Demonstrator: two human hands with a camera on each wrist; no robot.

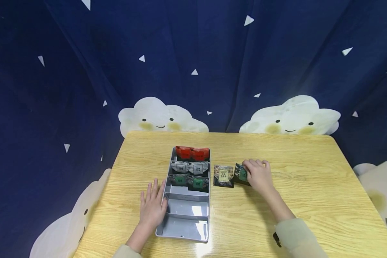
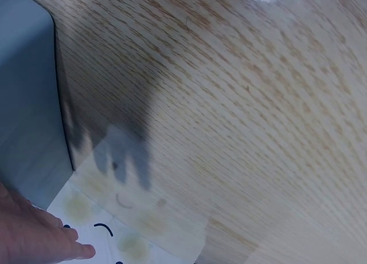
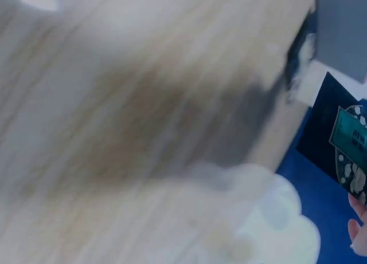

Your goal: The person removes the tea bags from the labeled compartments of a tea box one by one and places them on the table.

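My right hand (image 1: 259,176) pinches a dark sachet with a green label (image 1: 240,173) by its upper right edge, to the right of the tray. In the right wrist view, the sachet (image 3: 327,126) stands out with its green label towards the camera. Beside it lies a sachet with a yellow label (image 1: 223,175). With fingers spread, my left hand (image 1: 152,208) rests against the left wall of a grey divided tray (image 1: 187,228), its thumb at the rim. Red sachets (image 1: 198,154), silver sachets (image 1: 198,167) and green-labelled sachets (image 1: 198,183) stand in the tray's far compartments, in pairs.
The tray stands on a wooden table (image 1: 309,193), with the nearer compartments showing bare grey floors. A dark blue curtain (image 1: 193,43) with white triangles and smiling clouds hangs behind the table and at its sides.
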